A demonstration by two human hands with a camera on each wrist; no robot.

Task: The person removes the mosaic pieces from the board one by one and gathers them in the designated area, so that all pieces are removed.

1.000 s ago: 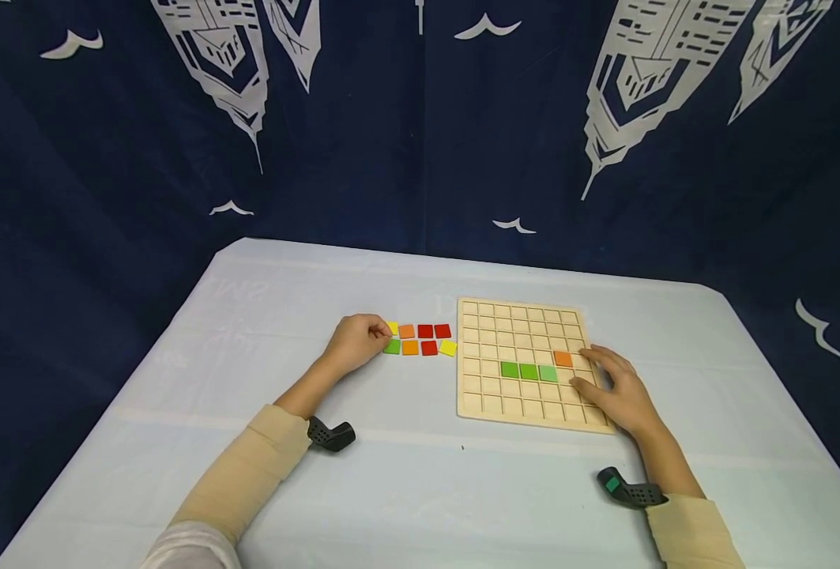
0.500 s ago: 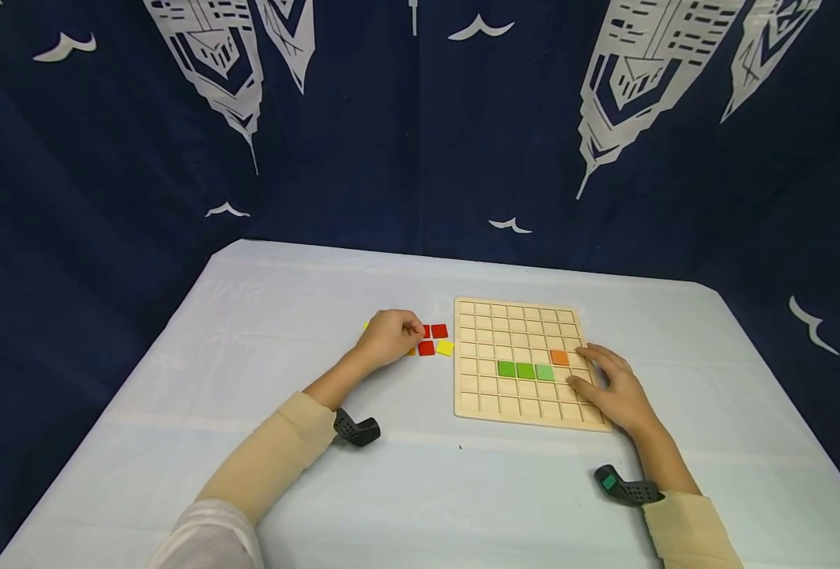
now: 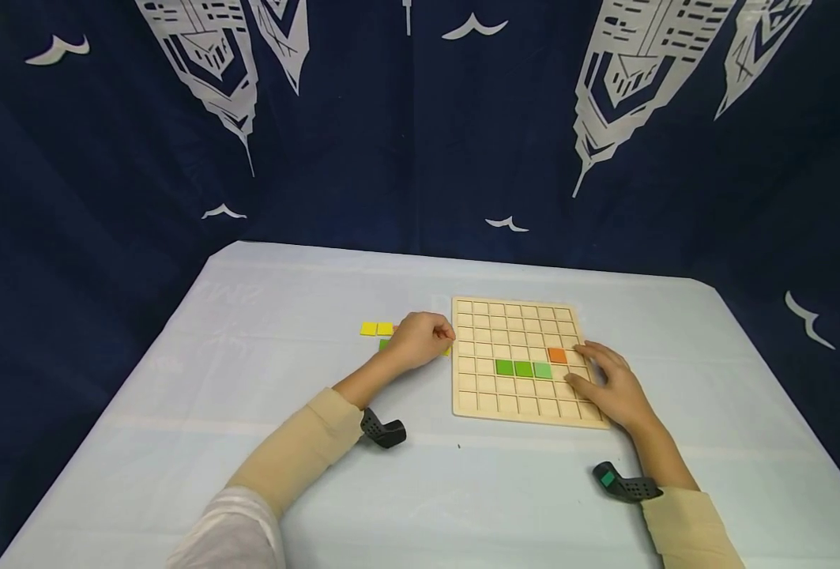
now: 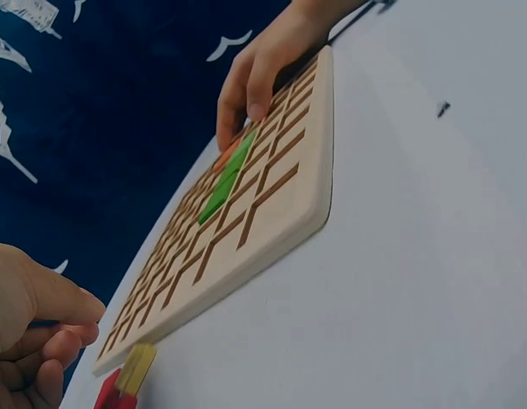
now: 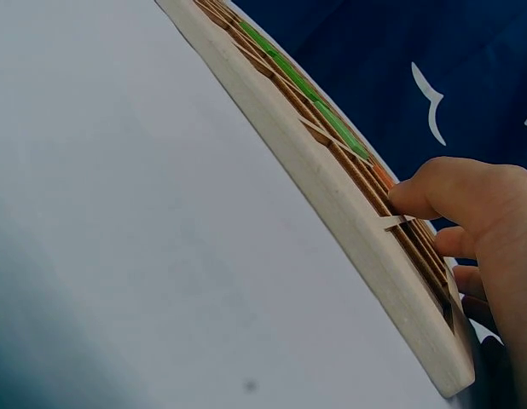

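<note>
In the head view my left hand (image 3: 421,341) is over the loose tiles, at the left edge of the wooden grid board (image 3: 476,405). Its thumb and index fingertips come together in the left wrist view, where no tile shows between them; whether they hold one is hidden. Near them lie a yellow tile (image 4: 137,366) and a red tile (image 4: 107,392). My right hand (image 3: 617,393) rests on the board's right side, thumb and fingers spread. A row of green tiles (image 3: 523,369) sits in the board's cells, with an orange tile (image 3: 557,356) above and right of it.
Two yellow tiles (image 3: 377,329) and part of a green tile (image 3: 382,345) show left of my left hand; the hand covers most other loose tiles. Everything lies on a white-covered table (image 3: 299,308). A dark blue printed curtain (image 3: 363,158) hangs behind it.
My left hand has moved right across the loose tiles to the board's left edge, uncovering yellow tiles and hiding the red ones. The right hand and the board's tiles stay as they were.
</note>
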